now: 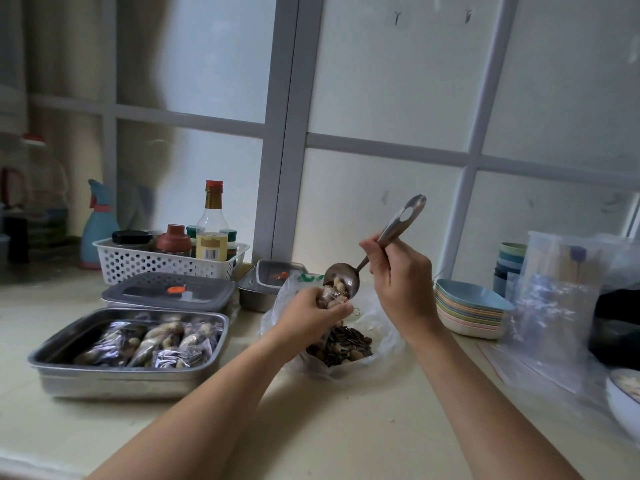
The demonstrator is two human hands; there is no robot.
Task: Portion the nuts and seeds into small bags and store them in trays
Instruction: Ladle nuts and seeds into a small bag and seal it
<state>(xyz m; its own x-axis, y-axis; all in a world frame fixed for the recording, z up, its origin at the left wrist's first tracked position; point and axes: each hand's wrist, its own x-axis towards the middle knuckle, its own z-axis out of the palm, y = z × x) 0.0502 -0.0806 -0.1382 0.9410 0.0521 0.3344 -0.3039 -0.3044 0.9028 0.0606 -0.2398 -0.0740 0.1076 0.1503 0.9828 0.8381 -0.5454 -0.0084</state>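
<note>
My right hand (398, 271) grips the handle of a metal spoon (346, 277), tipped down with peanuts in its bowl. My left hand (313, 315) holds a small clear bag (330, 295) right under the spoon, its mouth at the bowl's lip; nuts show inside it. Below both hands a large clear plastic bag (346, 344) lies open on the counter with dark seeds and nuts. To the left an open steel tray (52, 358) holds several filled small bags (149, 344).
Two lidded steel trays (169, 289) (266, 278) stand behind the open one. A white basket of bottles (166, 259) sits further back. Stacked coloured dishes (467, 308), cups and a pile of clear bags (554, 306) fill the right side; a bowl (623, 400) at the right edge.
</note>
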